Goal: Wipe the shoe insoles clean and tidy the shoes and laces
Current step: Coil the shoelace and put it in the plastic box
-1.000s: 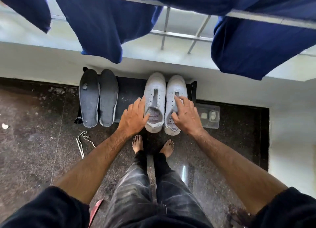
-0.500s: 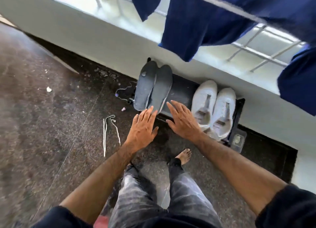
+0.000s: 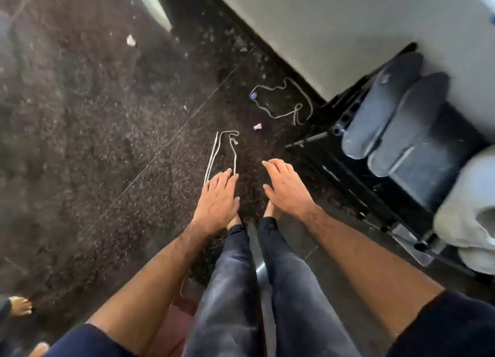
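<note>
Both hands have left the shoes [image 3: 466, 222] and swung left toward the floor. Left hand [image 3: 218, 200] reaches with straight, released fingers [image 3: 227, 176] over the near end of a lace [image 3: 221, 153]; right hand [image 3: 288, 189] hovers beside it, also relaxed and holding nothing. A second lace [image 3: 284, 99] lies farther, near the insoles [image 3: 396, 118] on the rack [image 3: 348, 169]. Lace tidying seems in hand; next, I think, a pinch on the near lace.

two laces [image 3: 221, 153], two dark insoles [image 3: 380, 107], two white shoes [image 3: 466, 217], two hands [image 3: 218, 201]
</note>
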A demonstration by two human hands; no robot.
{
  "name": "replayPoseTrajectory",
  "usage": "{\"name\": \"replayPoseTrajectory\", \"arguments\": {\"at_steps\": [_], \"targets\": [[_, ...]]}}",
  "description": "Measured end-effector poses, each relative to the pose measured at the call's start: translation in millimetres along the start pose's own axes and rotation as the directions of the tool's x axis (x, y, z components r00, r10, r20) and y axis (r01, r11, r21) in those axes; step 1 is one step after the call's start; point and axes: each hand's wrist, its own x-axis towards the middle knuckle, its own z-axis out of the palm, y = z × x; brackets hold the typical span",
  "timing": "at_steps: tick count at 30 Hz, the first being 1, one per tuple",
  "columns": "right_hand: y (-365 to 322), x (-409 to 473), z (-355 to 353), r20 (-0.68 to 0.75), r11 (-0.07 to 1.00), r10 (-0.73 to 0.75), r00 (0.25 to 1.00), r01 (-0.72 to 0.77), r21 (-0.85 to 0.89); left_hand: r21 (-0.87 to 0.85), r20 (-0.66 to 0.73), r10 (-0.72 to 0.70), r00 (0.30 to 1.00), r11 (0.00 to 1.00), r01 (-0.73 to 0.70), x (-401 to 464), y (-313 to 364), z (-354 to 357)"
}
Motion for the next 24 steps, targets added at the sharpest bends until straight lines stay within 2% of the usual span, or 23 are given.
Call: {"name": "replayPoseTrajectory", "arguments": {"at_steps": [8,15,20,24], "targets": [[35.1,143.7,173.5,0.171,0.997,0.068,0.983,-0.074,0.031,-0.068,0.032,-0.188,0.982,0.979,0.190,86.4,-119.2,154.5],[77.4,237.4,329.0,0.271,0.982,0.145,0.952,-0.172,0.078,-0.187,0.203,-0.145,0.968,0.965,0.183,181.7,-181.1,292.4],[78.3,275.8,394.3,0.214,0.929,0.310,0.926,-0.343,0.141,-0.250,0.212,-0.146,0.966,0.948,0.198,210.7,-201.1,350.7],[74.5,288.6,415.4,0.135,0.899,0.418,0.899,-0.430,0.084,-0.291,0.200,-0.108,0.974,0.942,0.164,217.6,-210.3,375.3]]}}
